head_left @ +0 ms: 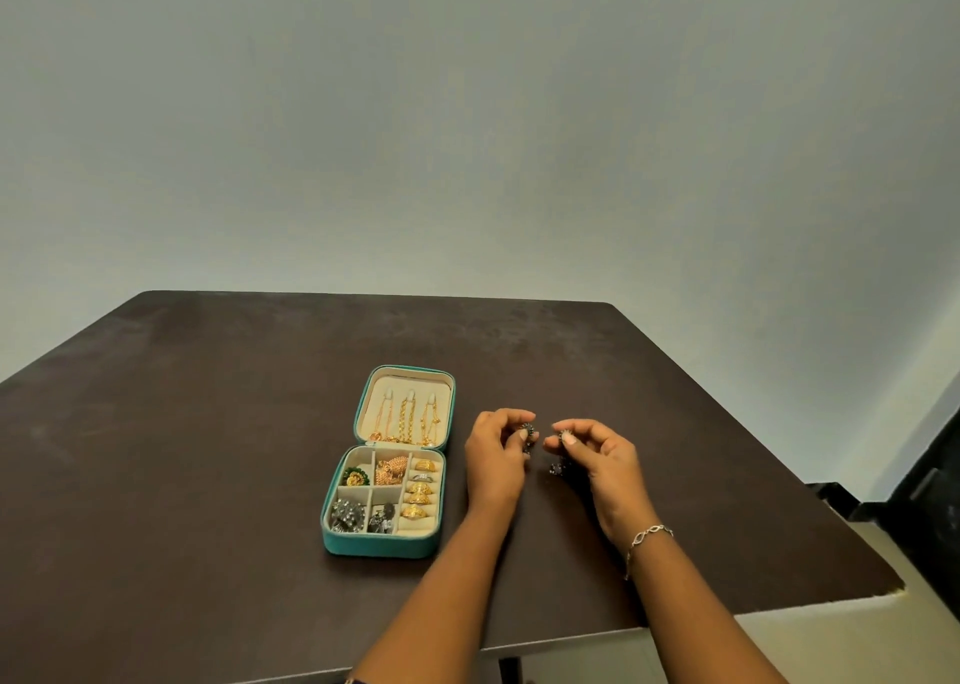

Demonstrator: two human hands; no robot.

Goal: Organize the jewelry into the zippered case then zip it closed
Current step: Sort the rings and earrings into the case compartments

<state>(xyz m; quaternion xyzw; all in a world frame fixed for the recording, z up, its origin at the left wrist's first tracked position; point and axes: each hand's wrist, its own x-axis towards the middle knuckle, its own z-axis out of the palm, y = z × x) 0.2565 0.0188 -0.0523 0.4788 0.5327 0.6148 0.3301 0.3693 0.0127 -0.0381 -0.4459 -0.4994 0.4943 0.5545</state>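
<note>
- On the dark brown wooden table (208, 423): teal zippered jewellery case (382, 548), lying wide open, unzipped, left of both hands.
- Up in the cream-lined lid (387, 387), folded flat back away from the person: three gold chains (405, 415) hung side by side from the top hooks.
- Down in the divided base, far-left compartment: green-and-gold flower earring (355, 475).
- Next compartment over: rose-gold fan-shaped earrings (390, 470).
- Along the right-hand strip: gold rings (418, 488) tucked in a row, one silvery ring among them.
- Near-left compartment: cluster of silver jewellery (345, 516); beside it, darker silver pieces (383, 519).
- Now to the action, just right of the case: left hand (493, 460) raised above the table, thumb and forefinger pinching a small dark round earring (528, 431).
- Facing it, nearly fingertip to fingertip: right hand (602, 457), fingers curled, narrow pinch on a small pale piece (563, 436).
- Just under those fingertips: small dark bead-like bit (557, 469), hanging or lying on the table, cannot tell which.
- On the right wrist: thin silver link bracelet (649, 533).
- Behind it all: plain grey wall (467, 111).
</note>
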